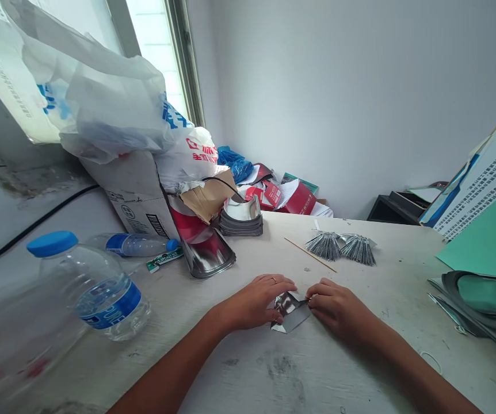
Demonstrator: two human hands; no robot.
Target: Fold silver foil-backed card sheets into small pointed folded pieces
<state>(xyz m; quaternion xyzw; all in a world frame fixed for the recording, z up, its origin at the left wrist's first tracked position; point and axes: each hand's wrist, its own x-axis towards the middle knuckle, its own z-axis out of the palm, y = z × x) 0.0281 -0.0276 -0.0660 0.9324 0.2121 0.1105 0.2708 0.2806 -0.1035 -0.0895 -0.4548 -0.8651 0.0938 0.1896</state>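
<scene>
A small sheet of shiny silver foil paper [290, 313] lies on the white table [308, 368] in front of me, partly folded. My left hand [254, 302] presses on its left side with curled fingers. My right hand [338, 307] pinches its right edge with fingertips together. Two finished pleated silver fans [340, 247] lie farther back on the table. A thin wooden stick [311, 255] rests between them and my hands.
A clear water bottle with a blue cap [92, 282] stands at left, another bottle [138, 244] lying behind it. A cardboard box [140, 198] with plastic bags, stacked silver sheets [241, 218] and red cartons [293, 198] crowd the back. Green paper [489, 241] lies at right.
</scene>
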